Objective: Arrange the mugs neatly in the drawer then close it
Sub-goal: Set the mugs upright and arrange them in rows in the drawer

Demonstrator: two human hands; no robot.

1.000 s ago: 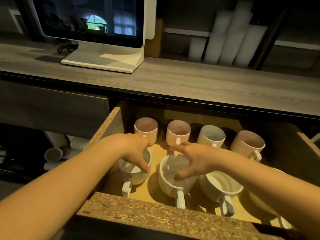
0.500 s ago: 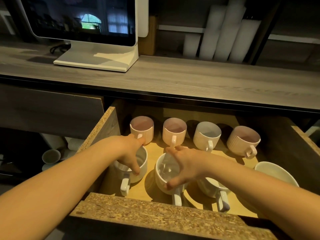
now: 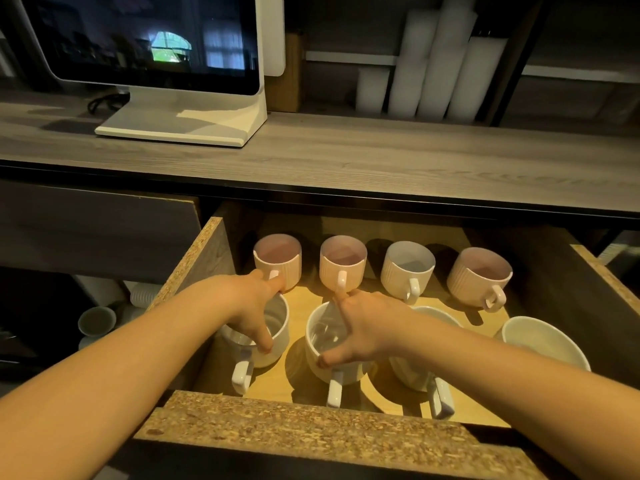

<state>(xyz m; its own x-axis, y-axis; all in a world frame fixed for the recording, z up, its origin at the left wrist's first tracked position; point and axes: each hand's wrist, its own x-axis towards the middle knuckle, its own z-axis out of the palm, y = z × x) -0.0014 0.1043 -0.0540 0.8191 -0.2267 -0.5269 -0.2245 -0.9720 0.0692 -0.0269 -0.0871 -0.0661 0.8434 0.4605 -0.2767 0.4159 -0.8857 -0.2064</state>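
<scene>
The open wooden drawer (image 3: 322, 431) holds two rows of mugs. In the back row stand ribbed mugs: pink ones (image 3: 278, 259) (image 3: 343, 263) (image 3: 479, 277) and a pale blue one (image 3: 407, 270). The front row has white mugs with handles toward me. My left hand (image 3: 251, 306) grips the rim of the leftmost white mug (image 3: 273, 348), thumb inside. My right hand (image 3: 367, 327) grips the rim of the second white mug (image 3: 322, 355). A third white mug (image 3: 415, 375) lies partly hidden under my right forearm. A fourth (image 3: 543, 341) sits at the right.
A grey wooden counter (image 3: 346, 161) runs above the drawer, with a white monitor (image 3: 149, 39) at the left and white paper rolls (image 3: 436, 64) at the back. Below left, an open shelf holds white cups (image 3: 97, 320). The drawer's right wall (image 3: 609, 282) is close to the mugs.
Both hands have kept their hold on the two front left mugs, which have shifted slightly back toward the rear row. The camera has tilted, showing more of the right mug.
</scene>
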